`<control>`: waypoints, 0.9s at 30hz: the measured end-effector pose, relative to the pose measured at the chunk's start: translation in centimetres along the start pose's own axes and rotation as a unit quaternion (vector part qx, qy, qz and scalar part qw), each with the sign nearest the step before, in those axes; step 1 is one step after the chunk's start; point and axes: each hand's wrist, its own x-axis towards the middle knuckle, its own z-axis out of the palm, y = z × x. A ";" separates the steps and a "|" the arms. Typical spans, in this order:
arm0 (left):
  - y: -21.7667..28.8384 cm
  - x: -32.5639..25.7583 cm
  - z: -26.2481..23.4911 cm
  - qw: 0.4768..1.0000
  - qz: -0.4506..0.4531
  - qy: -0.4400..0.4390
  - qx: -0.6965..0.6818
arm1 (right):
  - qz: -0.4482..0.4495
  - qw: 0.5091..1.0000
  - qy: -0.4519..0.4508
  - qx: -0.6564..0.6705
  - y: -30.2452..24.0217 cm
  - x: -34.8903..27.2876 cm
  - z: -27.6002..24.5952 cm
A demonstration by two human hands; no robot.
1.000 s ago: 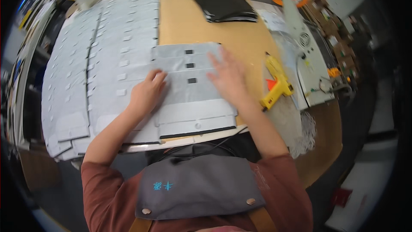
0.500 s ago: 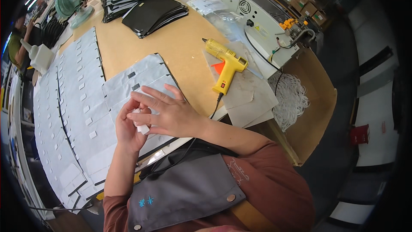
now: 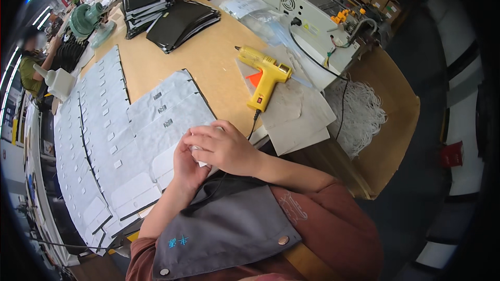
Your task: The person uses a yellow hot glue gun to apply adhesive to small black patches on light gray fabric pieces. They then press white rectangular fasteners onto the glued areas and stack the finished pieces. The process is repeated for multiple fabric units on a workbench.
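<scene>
1. At the near edge of the tan wooden worktable, we now have both hands lifted off the sheets and brought together in front of the chest. One second ago both palms lay flat, well apart, on the topmost grey sheet; half a second ago they had already met.
2. We judge from this change that the pressing of the sheet is over and that work on a small item has begun.
3. Our left hand is cupped upward, its fingers curled around a small white piece that shows only as a sliver between the two hands.
4. Our right hand lies over the left, its fingers together and bent down onto the same piece. We cannot tell what the piece is.
5. The grey rectangular fabric sheets with small dark tabs lie just beyond the hands, overlapped; we count three tabbed rows in the nearest group. The long overlapped rows of like sheets to the left are too many to count.
6. We count one yellow hot-glue gun, lying on pale grey card sheets, apart from both hands.
7. We count two stacks of black flat panels at the far edge, one white machine housing and one heap of white cord.
8. One other person works at the far left.
</scene>
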 end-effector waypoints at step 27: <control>-0.3 0.8 0.4 0.993 0.058 -0.089 -0.058 | 0.104 0.993 0.035 -0.044 0.3 2.4 2.7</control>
